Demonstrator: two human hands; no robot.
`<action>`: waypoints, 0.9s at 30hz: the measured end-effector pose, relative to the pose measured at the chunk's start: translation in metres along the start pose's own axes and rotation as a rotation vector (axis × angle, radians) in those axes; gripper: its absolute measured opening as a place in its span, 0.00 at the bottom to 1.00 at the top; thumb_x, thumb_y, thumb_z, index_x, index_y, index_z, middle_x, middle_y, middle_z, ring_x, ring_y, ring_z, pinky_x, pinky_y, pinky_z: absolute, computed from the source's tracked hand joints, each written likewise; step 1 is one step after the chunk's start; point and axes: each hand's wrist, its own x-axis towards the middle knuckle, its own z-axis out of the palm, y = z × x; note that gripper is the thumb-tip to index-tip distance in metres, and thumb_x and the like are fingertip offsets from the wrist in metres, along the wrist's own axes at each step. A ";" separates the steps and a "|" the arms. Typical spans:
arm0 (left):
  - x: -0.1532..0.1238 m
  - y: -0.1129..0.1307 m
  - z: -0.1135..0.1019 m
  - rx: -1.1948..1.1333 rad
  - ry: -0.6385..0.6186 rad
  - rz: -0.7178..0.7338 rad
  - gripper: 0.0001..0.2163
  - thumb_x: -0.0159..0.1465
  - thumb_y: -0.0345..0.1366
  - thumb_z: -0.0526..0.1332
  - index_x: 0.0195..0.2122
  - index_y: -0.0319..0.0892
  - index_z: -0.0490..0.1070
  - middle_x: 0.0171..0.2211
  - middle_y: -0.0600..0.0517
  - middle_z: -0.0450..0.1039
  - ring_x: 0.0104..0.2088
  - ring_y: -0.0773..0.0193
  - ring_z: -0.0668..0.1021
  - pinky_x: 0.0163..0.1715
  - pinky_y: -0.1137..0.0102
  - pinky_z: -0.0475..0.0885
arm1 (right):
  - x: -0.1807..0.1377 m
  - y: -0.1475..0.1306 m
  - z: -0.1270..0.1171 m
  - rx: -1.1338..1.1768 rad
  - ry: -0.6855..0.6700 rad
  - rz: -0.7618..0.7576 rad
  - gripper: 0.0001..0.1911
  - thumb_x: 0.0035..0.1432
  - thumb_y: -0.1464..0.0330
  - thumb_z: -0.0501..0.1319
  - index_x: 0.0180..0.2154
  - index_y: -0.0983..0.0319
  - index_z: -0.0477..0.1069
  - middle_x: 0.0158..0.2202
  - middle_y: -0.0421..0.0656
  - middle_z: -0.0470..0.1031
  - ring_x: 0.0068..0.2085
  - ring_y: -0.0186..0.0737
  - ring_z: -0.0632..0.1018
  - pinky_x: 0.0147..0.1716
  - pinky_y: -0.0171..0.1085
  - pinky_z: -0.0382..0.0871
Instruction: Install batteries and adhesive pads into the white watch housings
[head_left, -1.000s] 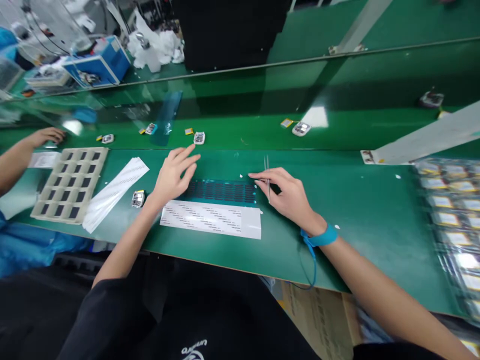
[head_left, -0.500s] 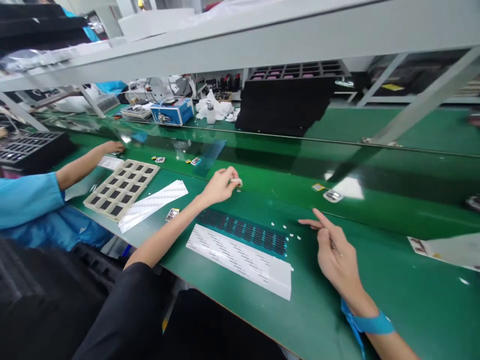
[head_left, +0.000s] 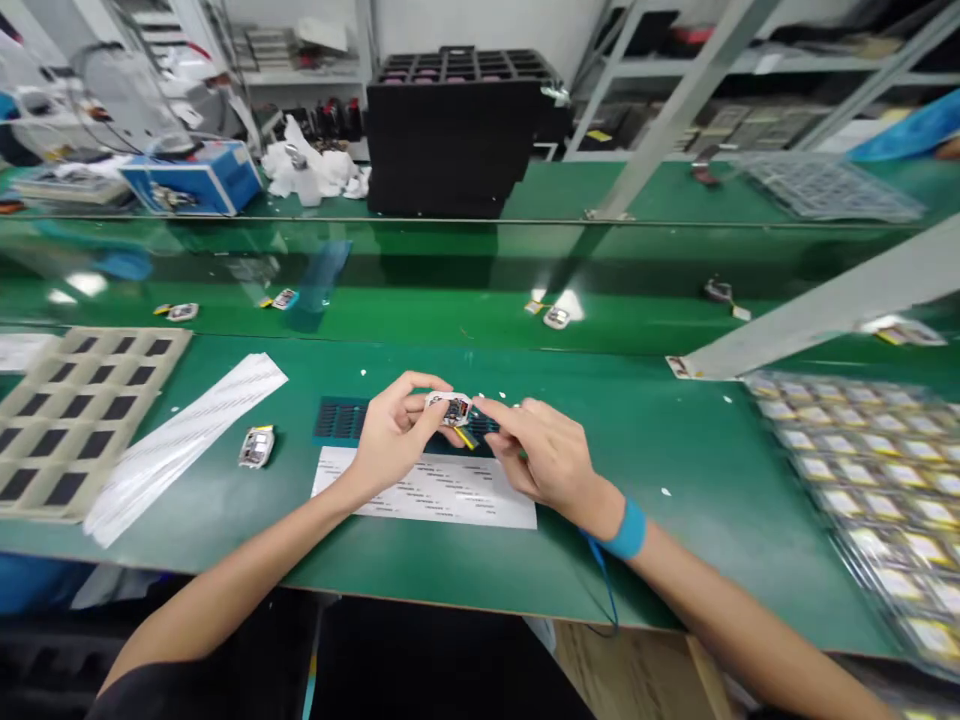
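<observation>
The thumb and fingers of the left hand (head_left: pixel 394 430) are closed in a pinch on a small white-cased device (head_left: pixel 452 408), held up at the middle of the frame with its dark inner parts facing the camera. Just to its right is the right hand (head_left: pixel 547 450), fingers bent and index stretched toward the device's near edge; whether that fingertip touches it, or whether the fingers grip anything, I cannot tell. A yellow-edged flat part (head_left: pixel 466 437) hangs below the device between the hands. The step in hand looks like close work on the device's exposed inside, the left hand steadying and the right working; the next move seems to call for a firm left pinch and a light, precise right fingertip, without tugging the hanging part. Below and behind the hands lie a dark strip sheet (head_left: pixel 341 420) and, nearer the bottom of the frame, a printed white sheet (head_left: pixel 450 495). Left of centre another device (head_left: pixel 256 447) rests on the green bench (head_left: pixel 675 560), with white strips (head_left: pixel 180 435) beyond it and a beige tray (head_left: pixel 165 368) at the left edge.
</observation>
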 end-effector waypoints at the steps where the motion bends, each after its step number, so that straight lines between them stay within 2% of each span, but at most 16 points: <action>1: -0.003 0.001 0.003 -0.025 -0.014 -0.016 0.15 0.69 0.47 0.67 0.44 0.42 0.69 0.28 0.51 0.83 0.25 0.61 0.86 0.28 0.70 0.80 | -0.002 -0.003 0.001 0.012 0.012 0.005 0.21 0.76 0.68 0.55 0.67 0.59 0.65 0.29 0.39 0.78 0.26 0.40 0.73 0.26 0.40 0.65; 5: -0.012 0.005 0.011 -0.030 -0.036 -0.038 0.14 0.70 0.47 0.67 0.41 0.42 0.68 0.18 0.59 0.74 0.12 0.69 0.74 0.15 0.76 0.69 | -0.010 -0.013 -0.001 0.013 0.051 0.069 0.15 0.74 0.66 0.62 0.59 0.59 0.71 0.30 0.39 0.79 0.25 0.36 0.75 0.24 0.37 0.68; 8: -0.015 0.005 0.014 0.062 -0.014 0.000 0.10 0.71 0.44 0.65 0.41 0.43 0.70 0.16 0.60 0.71 0.11 0.72 0.68 0.13 0.76 0.63 | -0.013 -0.018 -0.005 -0.018 0.060 0.105 0.14 0.71 0.67 0.64 0.56 0.58 0.72 0.29 0.38 0.79 0.25 0.36 0.77 0.23 0.37 0.68; 11: -0.016 0.005 0.015 0.234 -0.003 0.106 0.06 0.72 0.38 0.62 0.43 0.42 0.75 0.17 0.60 0.71 0.14 0.71 0.69 0.15 0.76 0.64 | -0.015 -0.020 -0.006 -0.053 0.056 0.115 0.13 0.70 0.69 0.64 0.55 0.57 0.74 0.29 0.37 0.80 0.25 0.36 0.77 0.23 0.37 0.69; 14: -0.018 0.006 0.017 0.421 0.019 0.226 0.06 0.72 0.33 0.61 0.43 0.42 0.78 0.18 0.60 0.73 0.16 0.72 0.71 0.18 0.76 0.66 | -0.017 -0.019 -0.006 -0.059 0.035 0.088 0.12 0.70 0.69 0.65 0.53 0.56 0.76 0.33 0.38 0.83 0.26 0.37 0.79 0.24 0.37 0.71; 18: -0.020 0.006 0.019 0.617 0.030 0.315 0.08 0.72 0.32 0.60 0.43 0.42 0.81 0.29 0.56 0.82 0.20 0.72 0.73 0.21 0.75 0.68 | -0.022 -0.018 -0.006 -0.081 -0.002 0.040 0.07 0.72 0.70 0.64 0.49 0.57 0.78 0.36 0.38 0.84 0.29 0.35 0.82 0.25 0.35 0.74; 21: -0.021 0.003 0.020 0.729 0.019 0.357 0.09 0.72 0.32 0.60 0.43 0.43 0.82 0.36 0.54 0.85 0.28 0.69 0.80 0.30 0.74 0.75 | -0.026 -0.018 -0.007 -0.114 -0.032 0.017 0.05 0.73 0.69 0.63 0.44 0.59 0.78 0.33 0.38 0.84 0.29 0.35 0.81 0.25 0.35 0.73; 23: -0.021 -0.001 0.019 0.745 0.018 0.347 0.08 0.72 0.31 0.61 0.42 0.43 0.82 0.37 0.54 0.86 0.30 0.68 0.82 0.32 0.74 0.77 | -0.028 -0.016 -0.007 -0.121 -0.106 0.035 0.07 0.74 0.68 0.60 0.43 0.58 0.78 0.32 0.37 0.83 0.29 0.35 0.81 0.25 0.35 0.73; 25: -0.020 -0.005 0.019 0.687 0.039 0.322 0.08 0.72 0.31 0.61 0.41 0.43 0.81 0.33 0.55 0.85 0.27 0.70 0.82 0.30 0.75 0.76 | -0.029 -0.013 -0.006 -0.055 -0.162 0.080 0.09 0.76 0.67 0.58 0.45 0.57 0.78 0.34 0.37 0.83 0.32 0.35 0.82 0.27 0.34 0.73; 27: -0.019 -0.008 0.019 0.590 0.064 0.303 0.07 0.71 0.30 0.62 0.41 0.42 0.80 0.29 0.56 0.83 0.24 0.71 0.81 0.25 0.77 0.74 | -0.030 -0.010 -0.006 0.085 -0.129 0.129 0.08 0.77 0.68 0.58 0.49 0.58 0.76 0.39 0.38 0.83 0.36 0.34 0.83 0.29 0.33 0.74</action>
